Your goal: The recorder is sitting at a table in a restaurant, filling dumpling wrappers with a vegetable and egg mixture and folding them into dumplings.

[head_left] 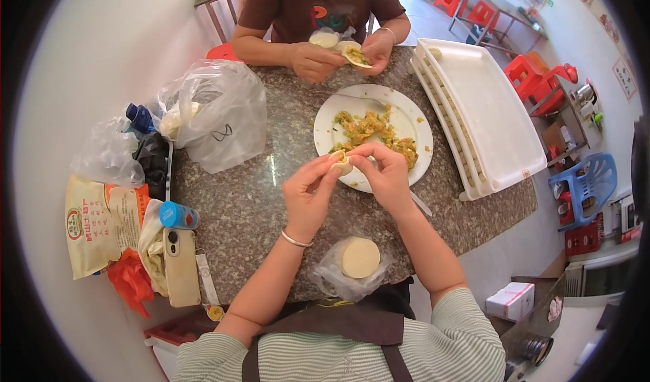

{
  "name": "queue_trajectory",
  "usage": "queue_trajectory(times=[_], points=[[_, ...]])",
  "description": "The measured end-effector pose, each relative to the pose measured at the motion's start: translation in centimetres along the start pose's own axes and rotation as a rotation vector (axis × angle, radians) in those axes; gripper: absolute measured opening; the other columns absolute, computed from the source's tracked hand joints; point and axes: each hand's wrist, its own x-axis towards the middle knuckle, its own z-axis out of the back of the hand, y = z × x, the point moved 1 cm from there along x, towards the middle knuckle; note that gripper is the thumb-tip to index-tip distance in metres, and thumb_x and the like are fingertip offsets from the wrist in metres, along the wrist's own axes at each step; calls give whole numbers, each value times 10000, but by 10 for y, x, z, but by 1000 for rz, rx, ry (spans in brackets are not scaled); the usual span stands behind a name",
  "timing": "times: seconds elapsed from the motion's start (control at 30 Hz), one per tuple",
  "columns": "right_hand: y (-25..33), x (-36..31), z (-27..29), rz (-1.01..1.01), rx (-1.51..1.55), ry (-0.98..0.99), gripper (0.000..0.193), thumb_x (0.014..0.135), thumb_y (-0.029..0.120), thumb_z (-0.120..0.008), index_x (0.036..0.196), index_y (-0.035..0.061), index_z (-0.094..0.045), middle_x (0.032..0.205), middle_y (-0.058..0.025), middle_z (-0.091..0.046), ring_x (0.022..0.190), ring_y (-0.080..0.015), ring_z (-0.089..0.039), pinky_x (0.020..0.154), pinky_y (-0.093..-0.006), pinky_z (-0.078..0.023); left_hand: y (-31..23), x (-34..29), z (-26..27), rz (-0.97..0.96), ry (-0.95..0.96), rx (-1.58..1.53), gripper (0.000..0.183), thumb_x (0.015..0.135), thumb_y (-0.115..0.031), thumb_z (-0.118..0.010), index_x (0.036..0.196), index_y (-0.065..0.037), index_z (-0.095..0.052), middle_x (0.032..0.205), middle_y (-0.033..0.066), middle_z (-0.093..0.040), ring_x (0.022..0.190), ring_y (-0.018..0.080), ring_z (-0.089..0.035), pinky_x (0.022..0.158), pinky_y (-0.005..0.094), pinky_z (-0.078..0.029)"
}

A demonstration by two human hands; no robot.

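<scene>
My left hand [308, 191] and my right hand [387, 177] pinch a small, partly folded dumpling [344, 166] between their fingertips, with some yellowish filling showing at its top. They hold it over the near edge of a white plate [326, 114], which carries chopped yellow-green filling [365, 126] and a metal utensil [362, 98]. Another utensil's handle [421, 204] sticks out from under my right wrist. Closer to my body, a stack of round dumpling wrappers [360, 258] lies on a clear plastic bag [325, 267].
Across the stone table [230, 199], a person's hands [338, 60] hold a wrapper with filling. Stacked white trays [487, 111] stand at the right. Along the left lie a large plastic bag [223, 118], a blue-lidded container [179, 215], a phone [181, 267] and a printed sack [91, 219].
</scene>
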Motion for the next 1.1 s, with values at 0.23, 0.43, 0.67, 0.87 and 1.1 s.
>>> queue_trajectory(times=[0.23, 0.43, 0.67, 0.87, 1.1], points=[[-3, 9, 16, -117, 51, 152, 131, 815, 118, -671, 839, -10, -658, 800, -39, -655, 787, -94, -577, 734, -244, -450, 2, 1, 1, 3, 127, -93, 205, 840, -6, -648, 1041, 30, -660, 1095, 141, -630, 957, 147, -619, 795, 247, -522], [6, 5, 8, 49, -112, 90, 106, 813, 87, -667, 836, -15, -647, 828, -53, -648, 784, -115, -582, 730, -257, -450, -1, 3, 1, 229, 0, -98, 182, 834, -19, -665, 1008, 30, -647, 1067, 135, -640, 946, 152, -626, 790, 250, -526], [4, 7, 17, -112, -83, 131, 125, 796, 107, -676, 834, -9, -656, 808, -66, -658, 783, -129, -595, 733, -267, -455, -3, 6, 1, 171, 69, -256, 181, 816, 16, -670, 995, 34, -648, 1060, 142, -636, 939, 162, -629, 814, 260, -530], [7, 9, 20, -59, -91, 235, 102, 811, 90, -670, 821, -4, -633, 817, -34, -630, 793, -101, -564, 737, -258, -439, -3, 4, 2, 100, 166, -195, 183, 815, 12, -673, 992, 50, -645, 1056, 132, -642, 928, 156, -631, 799, 253, -531], [5, 6, 11, 37, -175, 196, 132, 804, 115, -671, 839, -9, -640, 753, -81, -627, 746, -161, -589, 707, -278, -450, -5, 7, 0, 241, 37, -133, 188, 811, 20, -674, 994, 47, -645, 1004, 118, -660, 911, 150, -639, 811, 247, -529]])
